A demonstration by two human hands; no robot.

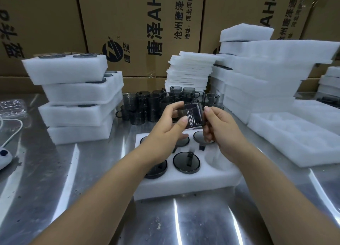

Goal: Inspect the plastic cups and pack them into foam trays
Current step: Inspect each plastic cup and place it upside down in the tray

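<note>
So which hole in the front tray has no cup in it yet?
The near right hole of the white foam tray, below the right hand. It shows only white foam, while the other holes each hold a dark translucent plastic cup.

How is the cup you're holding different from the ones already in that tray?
The held cup is airborne, tipped sideways, gripped by the left hand and right hand; the packed cup sits sunk in the foam tray, only its round face showing. Both are smoky dark plastic.
</note>
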